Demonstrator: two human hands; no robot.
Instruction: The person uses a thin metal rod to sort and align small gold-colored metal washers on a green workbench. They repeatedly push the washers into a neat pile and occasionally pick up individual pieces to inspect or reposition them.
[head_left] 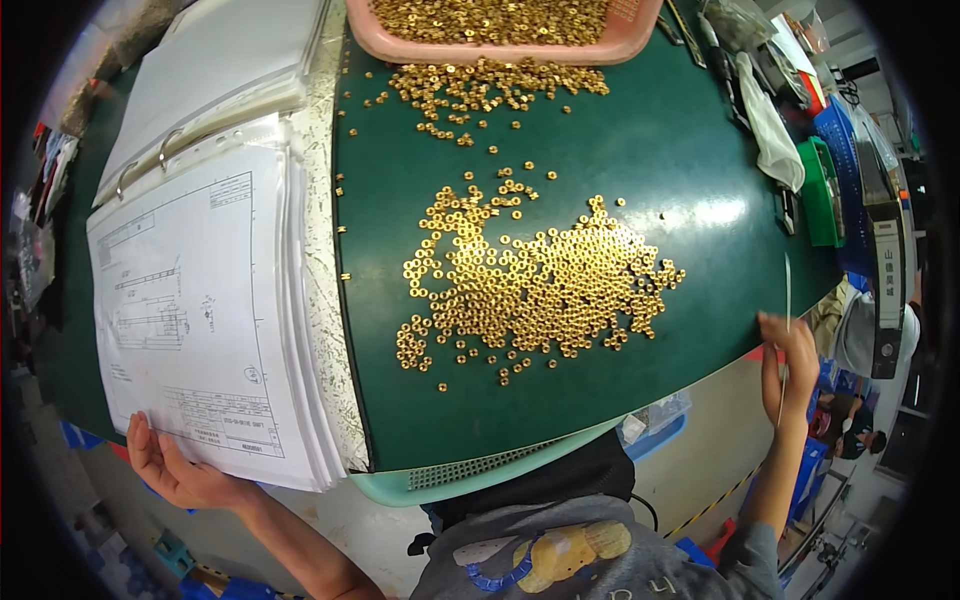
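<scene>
My left hand (185,472) rests at the bottom left corner of a printed drawing sheet (190,290) in an open ring binder, its fingers slightly bent and apart. At the table's front right edge, my right hand (790,362) is closed around a thin, pale, straight strip (787,290), which stands nearly upright along the palm and wrist; its exact kind does not show. Between the hands, a wide single-layer spread of small brass nut-like rings (540,290) covers the middle of the green table mat (640,130). Neither hand touches them.
A pink basket (640,40) full of the same brass pieces stands at the far edge, with a loose heap (490,85) before it. A pale green basket (390,488) sits below the front edge. Green bin (822,190), blue bin (845,170) and upright file (888,280) line the right.
</scene>
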